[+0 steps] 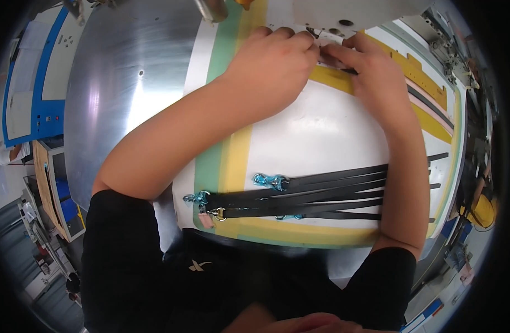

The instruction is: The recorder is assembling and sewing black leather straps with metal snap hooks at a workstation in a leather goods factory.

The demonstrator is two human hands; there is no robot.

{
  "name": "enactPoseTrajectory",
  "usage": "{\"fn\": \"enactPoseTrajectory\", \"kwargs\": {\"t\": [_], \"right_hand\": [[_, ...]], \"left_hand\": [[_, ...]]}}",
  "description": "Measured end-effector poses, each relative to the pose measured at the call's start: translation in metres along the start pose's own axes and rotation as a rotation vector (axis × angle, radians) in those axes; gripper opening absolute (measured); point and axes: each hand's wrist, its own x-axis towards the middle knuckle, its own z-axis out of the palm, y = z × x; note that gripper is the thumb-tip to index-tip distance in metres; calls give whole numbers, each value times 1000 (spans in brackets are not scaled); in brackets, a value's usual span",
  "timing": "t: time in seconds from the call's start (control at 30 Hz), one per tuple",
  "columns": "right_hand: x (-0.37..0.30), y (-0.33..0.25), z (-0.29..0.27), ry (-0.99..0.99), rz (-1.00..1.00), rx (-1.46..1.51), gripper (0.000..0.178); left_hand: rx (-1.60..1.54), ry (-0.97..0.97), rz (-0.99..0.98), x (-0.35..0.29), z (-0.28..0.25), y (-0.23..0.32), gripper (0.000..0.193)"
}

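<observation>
Both my hands are close together at the far side of the worktable, under a pale machine body point(371, 10) that looks like a sewing machine. My left hand point(277, 66) is closed, fingers curled, their tips hidden against the work. Beside it, my right hand point(377, 72) pinches at a black strap, of which a short dark bit shows under the fingers. A dark strip point(430, 102) runs out to the right past that hand. Nearer me lie several black straps point(332, 176), with a blue-wrapped clasp point(270, 181), another wrapped clasp point(196, 198) and a bare metal clasp point(219, 213).
The white tabletop point(316, 133) carries green and yellow tape bands. Yellow guide plates point(416, 72) sit at the far right. A shiny metal surface point(127, 66) adjoins on the left. A pink tag point(206, 218) lies by the near clasps; my right forearm crosses above the straps.
</observation>
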Motion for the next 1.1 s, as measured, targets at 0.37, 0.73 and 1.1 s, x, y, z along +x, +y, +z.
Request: {"fn": "enactPoseTrajectory", "kwargs": {"t": [0.37,0.73,1.1], "right_hand": [[35,2,-18,-153,181,-48,20],[28,32,-25,-244,388,-78,44],[-49,127,-84,-316,570,-276,48]], "left_hand": [[0,0,34,-7,1,-2,40],[-33,-11,9,-13,1,-4,39],[4,-77,-70,-17,-13,-3,40]]}}
